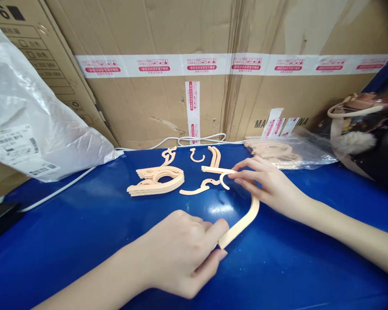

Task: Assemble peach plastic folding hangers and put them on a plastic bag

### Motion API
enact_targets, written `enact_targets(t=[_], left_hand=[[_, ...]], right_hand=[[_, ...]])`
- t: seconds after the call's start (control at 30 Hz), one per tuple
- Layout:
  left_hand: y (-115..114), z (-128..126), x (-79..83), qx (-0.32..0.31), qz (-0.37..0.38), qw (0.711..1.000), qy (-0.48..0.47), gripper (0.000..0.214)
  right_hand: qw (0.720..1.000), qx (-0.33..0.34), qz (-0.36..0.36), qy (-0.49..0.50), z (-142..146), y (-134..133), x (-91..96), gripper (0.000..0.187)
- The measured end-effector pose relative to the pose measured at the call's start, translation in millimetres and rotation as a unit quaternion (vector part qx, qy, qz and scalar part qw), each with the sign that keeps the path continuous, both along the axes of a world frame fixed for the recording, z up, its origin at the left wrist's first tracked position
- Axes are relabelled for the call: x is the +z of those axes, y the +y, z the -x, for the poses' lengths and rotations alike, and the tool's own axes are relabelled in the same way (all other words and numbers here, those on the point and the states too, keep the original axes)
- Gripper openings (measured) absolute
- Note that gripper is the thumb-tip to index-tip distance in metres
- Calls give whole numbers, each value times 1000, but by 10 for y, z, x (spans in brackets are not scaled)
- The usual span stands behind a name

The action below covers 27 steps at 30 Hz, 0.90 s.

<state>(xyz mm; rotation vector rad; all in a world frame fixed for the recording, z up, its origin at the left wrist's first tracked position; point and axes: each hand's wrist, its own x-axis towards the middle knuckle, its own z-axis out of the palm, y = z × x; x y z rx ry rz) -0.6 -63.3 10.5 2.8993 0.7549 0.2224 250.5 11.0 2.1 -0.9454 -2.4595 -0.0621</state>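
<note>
Brown carton (142,107): standing behind the work, its printed tape facing me, apparently serving as a back wall.
Blue tabletop (84,262): lying under everything, its bare front strip giving my forearms room.
White plastic parcel bag (42,99): slumping at the left edge, probably parked there to leave the middle free.
Black bag (384,146): sitting at far right, well apart from the parts.
Left hand (184,249): I am pinching the near end of one hanger arm between thumb and bent forefinger, seemingly to steady it.
Clear plastic bag (317,150): lying behind my right hand, holding more peach-coloured parts, perhaps as stock within reach.
Right hand (268,181): I am gripping with my fingertips where the arms and the hook seem to be meeting; my fingers are hiding the joint.
Peach folding hanger (242,221): hanging between both hands at the front, one arm curving down to my left, the other pointing leftward.
Stacked hanger pieces (158,189): resting left of centre, layered alike, likely for tidy counting.
Loose curved arms (217,157): lying side by side beyond the hanger.
Loose hook (198,160): resting just left of those arms, easy to pick out.
</note>
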Motion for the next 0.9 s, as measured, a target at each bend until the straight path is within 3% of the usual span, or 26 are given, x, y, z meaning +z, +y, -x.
enact_targets(t=[0.27, 0.6, 0.77, 0.9], left_hand=[[95, 5, 16, 66, -44, 996, 33, 14], [95, 20, -27, 90, -54, 994, 30, 17], [97, 33, -41, 78, -45, 996, -11, 12], [99, 6, -8, 39, -83, 996, -21, 7]], right_hand=[[1000, 22, 4, -15, 24, -59, 30, 25], [1000, 21, 1, -18, 29, -78, 23, 25], [1000, 15, -6, 10, 46, -109, 49, 26], [1000, -23, -6, 1, 51, -121, 52, 29]])
